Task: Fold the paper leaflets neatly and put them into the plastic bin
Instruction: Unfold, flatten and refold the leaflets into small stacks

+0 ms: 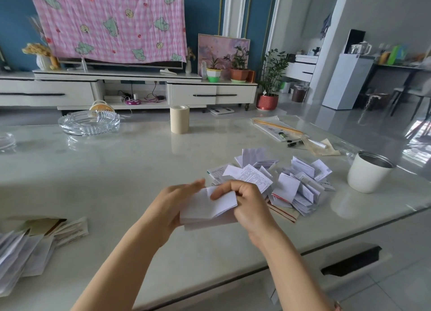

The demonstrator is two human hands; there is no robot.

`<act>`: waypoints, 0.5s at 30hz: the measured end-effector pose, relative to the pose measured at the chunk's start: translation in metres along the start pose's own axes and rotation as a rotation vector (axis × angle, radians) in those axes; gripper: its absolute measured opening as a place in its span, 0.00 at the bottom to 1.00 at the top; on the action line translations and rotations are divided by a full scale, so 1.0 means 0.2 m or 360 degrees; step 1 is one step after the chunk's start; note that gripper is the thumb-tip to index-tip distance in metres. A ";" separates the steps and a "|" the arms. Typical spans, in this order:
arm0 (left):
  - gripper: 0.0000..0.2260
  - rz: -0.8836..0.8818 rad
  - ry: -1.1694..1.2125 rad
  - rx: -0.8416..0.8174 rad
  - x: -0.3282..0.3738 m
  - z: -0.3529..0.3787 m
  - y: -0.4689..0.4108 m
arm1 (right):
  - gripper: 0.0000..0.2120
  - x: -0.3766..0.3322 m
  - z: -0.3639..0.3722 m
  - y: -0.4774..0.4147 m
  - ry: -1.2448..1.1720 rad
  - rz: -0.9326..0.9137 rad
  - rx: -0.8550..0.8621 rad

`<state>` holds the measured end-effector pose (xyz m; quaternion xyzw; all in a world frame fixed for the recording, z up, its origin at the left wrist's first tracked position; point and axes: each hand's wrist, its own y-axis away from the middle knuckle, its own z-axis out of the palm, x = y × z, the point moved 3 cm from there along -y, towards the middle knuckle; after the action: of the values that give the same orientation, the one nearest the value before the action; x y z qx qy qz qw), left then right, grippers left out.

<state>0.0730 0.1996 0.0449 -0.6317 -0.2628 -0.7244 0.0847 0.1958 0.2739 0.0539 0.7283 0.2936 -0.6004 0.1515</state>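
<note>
Now my right hand (247,205) pinches a folded leaflet (207,209) with curled fingers; my left hand (177,201) braces it, fingers straight; a leaflet pile (293,187) lies just right.

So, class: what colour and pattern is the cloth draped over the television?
The cloth is pink-and-white check with green cartoon prints; head view shows it best.

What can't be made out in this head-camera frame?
All in the head view.
White container: contents hidden by its own wall.
Paper stack: cut off by the left edge.
Leaflet pile: print too small to read.
Left hand: thumb hidden behind the held leaflet, which the right hand pinches.
</note>
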 end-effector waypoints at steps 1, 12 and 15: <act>0.07 0.0064 -0.0061 0.0027 0.00 0.00 0.00 | 0.22 0.00 0.00 0.00 -0.0012 0.0001 0.0007; 0.06 0.0484 -0.0193 0.0589 0.03 -0.02 0.01 | 0.06 0.00 0.07 0.02 -0.0369 0.0098 -0.0082; 0.09 0.0406 -0.0074 0.0498 0.02 -0.01 0.00 | 0.05 0.04 0.15 0.02 -0.0035 0.0025 -0.0143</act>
<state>0.0713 0.1988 0.0490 -0.6556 -0.2920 -0.6432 0.2668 0.1763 0.2554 0.0396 0.7164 0.3127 -0.5935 0.1919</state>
